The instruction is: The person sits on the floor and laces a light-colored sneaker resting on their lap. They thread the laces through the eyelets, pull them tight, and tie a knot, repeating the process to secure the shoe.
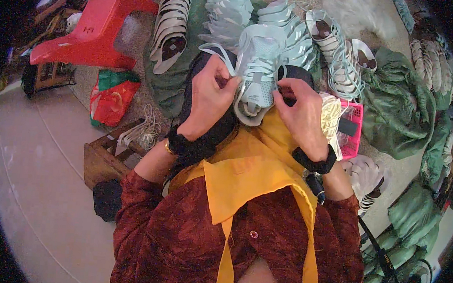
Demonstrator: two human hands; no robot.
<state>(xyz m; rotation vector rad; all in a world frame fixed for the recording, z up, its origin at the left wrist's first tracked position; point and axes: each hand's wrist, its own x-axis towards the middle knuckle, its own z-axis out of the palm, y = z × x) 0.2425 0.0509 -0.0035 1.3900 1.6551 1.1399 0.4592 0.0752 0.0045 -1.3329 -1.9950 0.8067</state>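
A light blue shoe upper (265, 41) with a mesh tongue lies over my lap, its laces threaded in rows across the front. My left hand (208, 102) pinches a pale blue shoelace (222, 52) at the upper's left edge; the lace bows up and outward from the fingers. On the opposite edge, my right hand (305, 117) has thumb and forefinger closed on the lace beside the eyelets. The exact grip of the right fingertips is partly hidden. Beneath the upper, a yellow apron (256, 168) covers my front.
Stacked light blue uppers (228, 13) lie just beyond, with white uppers (171, 26) to their left. A red plastic chair (96, 29) and a wooden stool (105, 158) stand at left. At right are a pink basket (350, 143), a bundle of laces (330, 116) and green sacking (400, 107).
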